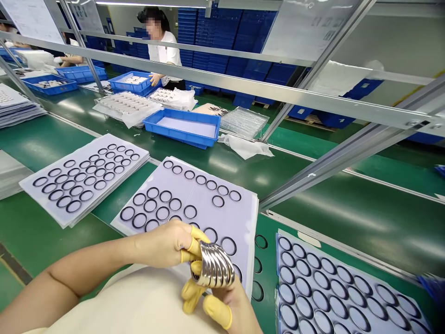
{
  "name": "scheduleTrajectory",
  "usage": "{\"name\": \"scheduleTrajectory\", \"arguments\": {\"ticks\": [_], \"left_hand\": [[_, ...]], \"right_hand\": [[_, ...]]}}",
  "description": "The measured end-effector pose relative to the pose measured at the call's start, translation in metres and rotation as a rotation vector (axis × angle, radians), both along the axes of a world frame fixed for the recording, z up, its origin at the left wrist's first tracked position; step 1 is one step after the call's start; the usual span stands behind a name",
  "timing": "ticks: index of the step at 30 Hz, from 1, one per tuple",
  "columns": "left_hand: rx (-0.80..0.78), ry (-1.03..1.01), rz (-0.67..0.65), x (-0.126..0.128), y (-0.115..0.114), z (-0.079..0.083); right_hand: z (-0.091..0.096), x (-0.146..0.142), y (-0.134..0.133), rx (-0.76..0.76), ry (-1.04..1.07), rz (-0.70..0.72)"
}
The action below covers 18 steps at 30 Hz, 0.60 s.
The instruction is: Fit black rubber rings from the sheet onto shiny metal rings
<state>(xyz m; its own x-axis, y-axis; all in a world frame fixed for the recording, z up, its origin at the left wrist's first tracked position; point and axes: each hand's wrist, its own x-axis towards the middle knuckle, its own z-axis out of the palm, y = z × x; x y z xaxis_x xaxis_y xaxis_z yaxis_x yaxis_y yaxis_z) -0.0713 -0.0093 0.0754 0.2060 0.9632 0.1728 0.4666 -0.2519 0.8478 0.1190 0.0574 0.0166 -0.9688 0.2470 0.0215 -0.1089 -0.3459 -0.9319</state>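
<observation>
Polished metal rings [212, 264], a stiff, slippery fanned stack best held by the edges, sit pinched between the left hand [163, 243] and right hand [238, 301] in yellow finger cots [217, 311] above the bench [41, 236]

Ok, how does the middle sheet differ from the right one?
The middle sheet is pale lilac, with thin black rings and gaps in its rows; the right sheet looks bluer, its rings wider and packed closely. Both lie on the green belt and hold dark rings in rows.
</observation>
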Motion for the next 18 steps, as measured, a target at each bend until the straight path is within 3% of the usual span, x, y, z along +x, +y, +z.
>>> {"name": "scheduleTrajectory", "arguments": {"ticks": [4, 11, 15, 18], "left_hand": [[-0.003, 0.012, -0.024, 0.002, 0.004, -0.002], [-0.084, 0.076, -0.206, -0.012, 0.007, 0.002], [-0.406, -0.107, -0.474, -0.03, 0.01, 0.001], [-0.632, -0.329, -0.673, -0.034, 0.01, 0.002]], "right_hand": [[-0.002, -0.007, 0.0, -0.232, 0.127, 0.13], [-0.008, -0.009, -0.006, -0.335, 0.191, 0.088], [-0.005, -0.008, -0.008, -0.358, 0.107, 0.042], [0.003, -0.007, -0.005, -0.138, -0.04, -0.003]]}}
